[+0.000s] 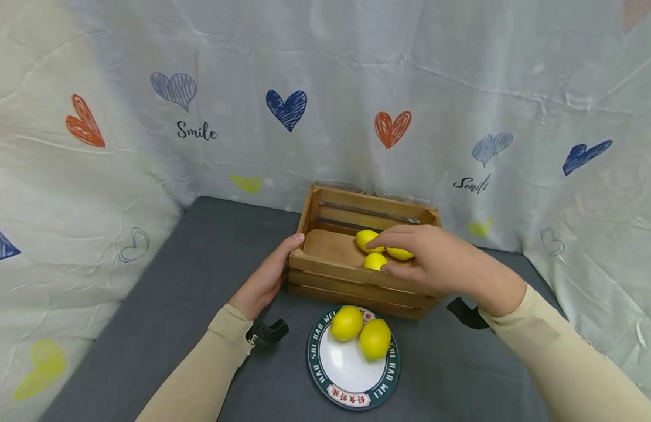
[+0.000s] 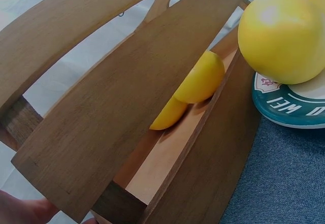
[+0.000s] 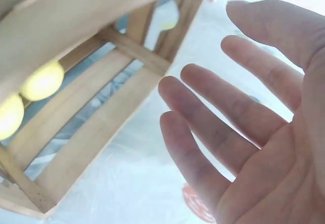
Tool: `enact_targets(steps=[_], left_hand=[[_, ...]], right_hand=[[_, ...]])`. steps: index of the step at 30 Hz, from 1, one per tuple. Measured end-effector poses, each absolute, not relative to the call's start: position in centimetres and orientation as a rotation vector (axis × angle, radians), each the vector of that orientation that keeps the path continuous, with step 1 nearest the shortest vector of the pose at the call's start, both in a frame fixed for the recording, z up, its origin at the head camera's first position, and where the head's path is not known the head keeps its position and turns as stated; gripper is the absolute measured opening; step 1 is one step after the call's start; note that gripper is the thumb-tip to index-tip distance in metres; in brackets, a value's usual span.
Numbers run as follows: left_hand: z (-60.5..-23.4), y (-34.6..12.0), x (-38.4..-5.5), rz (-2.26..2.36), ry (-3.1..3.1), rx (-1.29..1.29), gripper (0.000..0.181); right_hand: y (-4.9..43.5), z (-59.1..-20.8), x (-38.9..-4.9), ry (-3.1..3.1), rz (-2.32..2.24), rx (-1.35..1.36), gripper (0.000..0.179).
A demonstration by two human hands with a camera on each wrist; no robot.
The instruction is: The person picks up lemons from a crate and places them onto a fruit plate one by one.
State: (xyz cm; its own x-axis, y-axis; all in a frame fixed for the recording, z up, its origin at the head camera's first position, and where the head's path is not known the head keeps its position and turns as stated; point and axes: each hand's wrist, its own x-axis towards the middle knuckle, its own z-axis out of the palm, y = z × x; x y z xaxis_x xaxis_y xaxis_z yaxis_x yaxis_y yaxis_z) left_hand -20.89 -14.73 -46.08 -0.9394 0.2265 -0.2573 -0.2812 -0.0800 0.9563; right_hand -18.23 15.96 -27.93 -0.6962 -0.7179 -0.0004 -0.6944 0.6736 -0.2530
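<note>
A slatted wooden crate [image 1: 351, 271] stands on the dark cloth, with several yellow lemons visible inside, one lemon [image 1: 375, 261] near its front wall. My left hand [image 1: 265, 275] grips the crate's left end, thumb up at the rim; in the left wrist view only a bit of that hand [image 2: 23, 210] shows beside a slat. Over the crate's right half is my right hand [image 1: 436, 258], overlapping the lemons in the head view. The right wrist view shows this hand [image 3: 254, 127] with fingers spread and nothing in the palm, beside the slats.
In front of the crate sits a round plate [image 1: 338, 375] with a green lettered rim, bearing two lemons [image 1: 375, 339]. A white curtain [image 1: 336, 70] printed with hearts hangs close behind the crate and along both sides of the cloth-covered table [image 1: 198, 264].
</note>
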Motion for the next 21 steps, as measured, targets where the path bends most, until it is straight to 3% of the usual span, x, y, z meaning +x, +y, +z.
enact_targets(steps=[13, 21], left_hand=[[-46.2, -14.4, -20.7, 2.081, 1.878, -0.045, 0.093], [-46.2, -14.8, -20.7, 2.069, 1.905, -0.043, 0.092]], right_hand=[[14.1, -30.5, -26.8, 2.666, -0.171, -0.983, 0.040], [13.3, -33.4, -30.0, 2.610, -0.024, -0.865, 0.049]])
